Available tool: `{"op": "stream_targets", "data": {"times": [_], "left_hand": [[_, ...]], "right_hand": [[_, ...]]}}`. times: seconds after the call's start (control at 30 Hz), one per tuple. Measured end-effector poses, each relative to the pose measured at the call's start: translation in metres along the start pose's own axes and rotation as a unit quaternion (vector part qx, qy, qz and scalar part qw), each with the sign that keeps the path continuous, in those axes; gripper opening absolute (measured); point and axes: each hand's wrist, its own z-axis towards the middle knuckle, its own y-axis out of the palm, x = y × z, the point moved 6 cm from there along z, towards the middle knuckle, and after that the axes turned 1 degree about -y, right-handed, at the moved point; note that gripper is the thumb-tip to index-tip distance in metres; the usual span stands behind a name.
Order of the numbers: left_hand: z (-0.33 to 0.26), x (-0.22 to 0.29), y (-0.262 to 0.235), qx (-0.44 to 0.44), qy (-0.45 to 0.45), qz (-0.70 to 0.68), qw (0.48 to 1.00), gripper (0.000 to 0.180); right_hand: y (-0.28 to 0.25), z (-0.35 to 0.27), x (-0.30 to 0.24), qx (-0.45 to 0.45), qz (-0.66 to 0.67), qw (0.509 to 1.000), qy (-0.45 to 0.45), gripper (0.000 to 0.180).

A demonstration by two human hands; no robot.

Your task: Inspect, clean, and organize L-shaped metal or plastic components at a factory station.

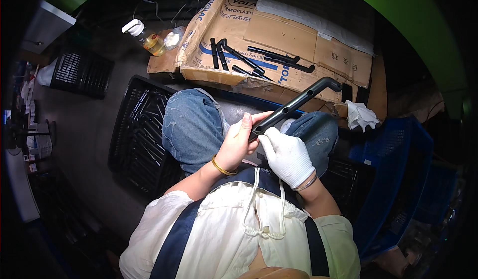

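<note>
Cream shirt and dark straps lie nearest, cut off at the bottom border. Left hand, bare, is closed round the near end of a bent black tube; gloved right hand pinches that same end. Fingers hide the tube's tip; any small part between them cannot be made out. The tube's hooked end overlaps the near edge of the carton worktop, toward its right corner. Loose black tubes lie mid-worktop. Knees bound the hands' working gap. Right-hand blue crate is dim.

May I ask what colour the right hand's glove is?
The glove is white, seen best in the head view.
</note>
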Motion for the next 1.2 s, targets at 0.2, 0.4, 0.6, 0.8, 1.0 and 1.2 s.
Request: {"op": "stream_targets", "data": {"times": [0.2,0.4,0.6,0.8,1.0,1.2], "left_hand": [[0.001,-0.006,-0.001,-0.007,-0.027,-0.026,0.999,0.061],[-0.002,-0.01,0.001,-0.079,-0.06,-0.119,0.988,0.05],[-0.03,-0.024,0.003,-0.227,-0.14,-0.207,0.941,0.06],[-0.023,-0.037,-0.004,-0.249,-0.16,-0.118,0.948,0.044],[0.01,-0.022,-0.018,-0.112,-0.027,0.092,0.989,0.037],[0.005,-0.017,-0.02,-0.104,-0.066,-0.039,0.992,0.032]], "right_hand": [[0.006,0.003,0.017,-0.047,0.034,0.998,-0.021,0.014],[0.009,-0.003,0.065,0.123,0.461,0.864,0.162,0.016],[-0.038,-0.02,0.126,0.426,0.51,0.721,0.195,0.03],[-0.028,-0.002,0.113,0.323,0.414,0.828,0.196,0.012],[0.036,0.008,0.053,0.095,0.387,0.908,0.129,0.025],[0.008,-0.01,0.042,0.137,0.249,0.953,0.101,0.019]]}}
